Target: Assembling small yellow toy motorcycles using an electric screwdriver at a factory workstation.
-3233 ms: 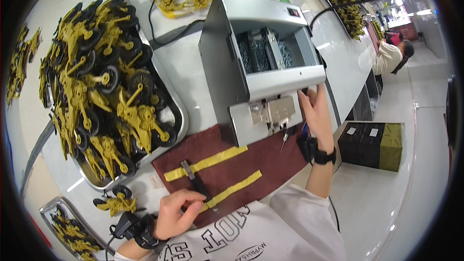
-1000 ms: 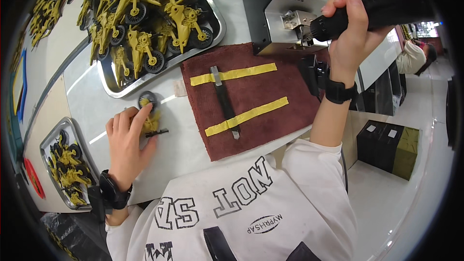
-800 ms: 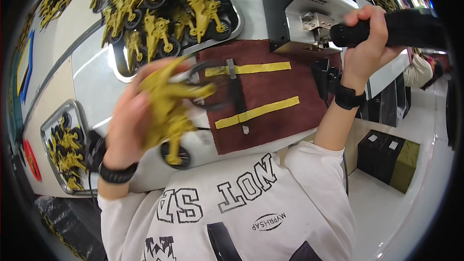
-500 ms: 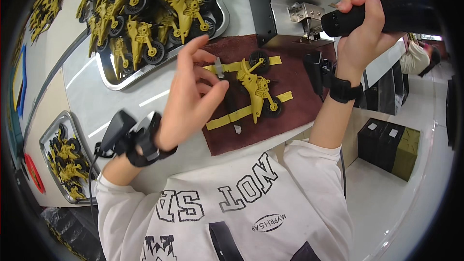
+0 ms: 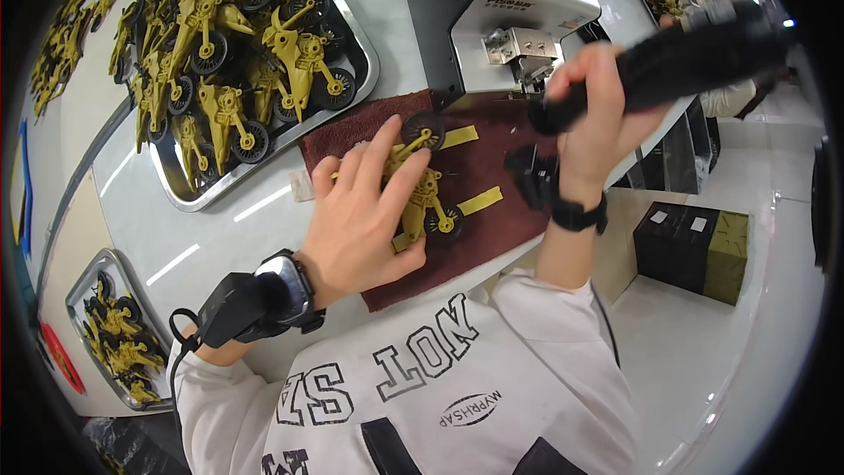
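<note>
A yellow toy motorcycle with black wheels lies on a maroon cloth. Spread across it, my left hand has its fingertips on the far part near the upper wheel and the thumb at the near end; the palm hides much of the toy. My right hand wraps round a thick black cylindrical tool, which looks like an electric screwdriver. Motion smears the tool, and it is raised above the right side of the cloth. Its tip is too blurred to make out.
A metal tray heaped with similar motorcycles stands at the far left; a smaller tray holds more. Behind the cloth sits a white and black machine with a metal bracket. Yellow tape strips cross the cloth. A dark box stands lower right.
My left hand has come down onto the motorcycle, which has slid slightly left along the cloth. My right hand has brought the black tool nearer and lower. The whole view has shifted a little.
</note>
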A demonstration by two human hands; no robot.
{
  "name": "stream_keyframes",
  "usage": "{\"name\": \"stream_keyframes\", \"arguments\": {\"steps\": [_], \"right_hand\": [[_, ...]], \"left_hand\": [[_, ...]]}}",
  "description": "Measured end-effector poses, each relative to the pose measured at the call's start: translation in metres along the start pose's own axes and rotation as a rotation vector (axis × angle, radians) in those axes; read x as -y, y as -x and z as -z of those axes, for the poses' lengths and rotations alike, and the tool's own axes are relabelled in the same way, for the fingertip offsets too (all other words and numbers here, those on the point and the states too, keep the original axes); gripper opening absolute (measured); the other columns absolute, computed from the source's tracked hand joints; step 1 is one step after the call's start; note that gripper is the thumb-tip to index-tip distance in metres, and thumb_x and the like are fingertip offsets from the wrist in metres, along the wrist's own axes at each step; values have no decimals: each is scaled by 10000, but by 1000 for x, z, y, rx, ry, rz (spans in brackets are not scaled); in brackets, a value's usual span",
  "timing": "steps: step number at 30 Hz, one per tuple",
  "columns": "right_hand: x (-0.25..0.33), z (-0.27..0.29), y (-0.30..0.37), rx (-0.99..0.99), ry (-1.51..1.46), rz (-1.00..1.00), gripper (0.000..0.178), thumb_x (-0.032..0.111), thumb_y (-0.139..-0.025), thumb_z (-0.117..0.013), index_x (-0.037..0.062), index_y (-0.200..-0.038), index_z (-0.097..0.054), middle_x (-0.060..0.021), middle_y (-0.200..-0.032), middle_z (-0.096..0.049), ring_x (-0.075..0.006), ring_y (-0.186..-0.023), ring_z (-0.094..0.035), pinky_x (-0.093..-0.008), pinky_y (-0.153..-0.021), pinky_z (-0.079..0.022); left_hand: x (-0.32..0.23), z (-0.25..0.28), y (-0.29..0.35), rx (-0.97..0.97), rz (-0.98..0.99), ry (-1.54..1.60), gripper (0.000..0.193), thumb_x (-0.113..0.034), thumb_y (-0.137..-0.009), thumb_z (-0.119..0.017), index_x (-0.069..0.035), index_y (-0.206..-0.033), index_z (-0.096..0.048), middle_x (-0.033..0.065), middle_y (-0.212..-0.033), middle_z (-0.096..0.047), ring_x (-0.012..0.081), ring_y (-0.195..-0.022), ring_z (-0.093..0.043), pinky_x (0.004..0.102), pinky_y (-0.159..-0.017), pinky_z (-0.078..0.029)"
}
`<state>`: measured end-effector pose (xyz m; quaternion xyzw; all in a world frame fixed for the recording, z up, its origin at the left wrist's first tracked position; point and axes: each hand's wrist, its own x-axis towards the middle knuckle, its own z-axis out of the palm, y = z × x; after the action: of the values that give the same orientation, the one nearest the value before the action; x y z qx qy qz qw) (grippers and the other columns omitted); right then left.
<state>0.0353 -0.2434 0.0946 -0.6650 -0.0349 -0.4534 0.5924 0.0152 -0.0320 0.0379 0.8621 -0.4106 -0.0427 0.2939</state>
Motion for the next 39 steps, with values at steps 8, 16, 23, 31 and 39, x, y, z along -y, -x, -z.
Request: {"name": "stream_keyframes", "arguments": {"steps": [8,16,23,31,39], "right_hand": [[54,7,23,346,-430,-20,589,318,-921,-433,74,-1407,-207,-70,-716,-480,-179,-512,-467,-361,-543,-409],[38,-19,53,289,-237,-157,703,421,-915,-464,100,-1402,-71,-107,-701,-508,-202,-486,-508,-341,-470,-434],[24,-27,63,272,-290,-193,802,282,-859,-651,68,-1373,-74,-116,-723,-546,-178,-546,-539,-312,-550,-493],[14,-32,65,268,-302,-167,753,136,-848,-644,57,-1353,-91,-115,-733,-544,-170,-558,-539,-287,-554,-489],[12,-19,60,414,-154,-127,699,276,-866,-627,147,-1374,-164,-120,-726,-527,-214,-515,-529,-370,-500,-463]], "left_hand": [[16,-16,3,-10,-3,16,941,-427,-594,-742,-55,-1358,-341,186,-1455,-256,374,-1313,-273,547,-1041,-152],[21,-17,8,-39,3,62,852,-472,-638,-717,-49,-1299,-387,165,-1431,-303,368,-1305,-284,566,-1037,-157],[24,-19,11,-10,0,50,878,-481,-637,-715,-49,-1320,-372,156,-1439,-294,360,-1307,-276,561,-1048,-144],[23,-17,9,-37,-14,65,856,-478,-645,-708,-49,-1310,-384,154,-1460,-267,358,-1316,-263,567,-1050,-134],[24,-17,6,-6,-24,22,827,-457,-659,-689,-46,-1319,-407,151,-1445,-296,351,-1263,-349,516,-1040,-232]]}}
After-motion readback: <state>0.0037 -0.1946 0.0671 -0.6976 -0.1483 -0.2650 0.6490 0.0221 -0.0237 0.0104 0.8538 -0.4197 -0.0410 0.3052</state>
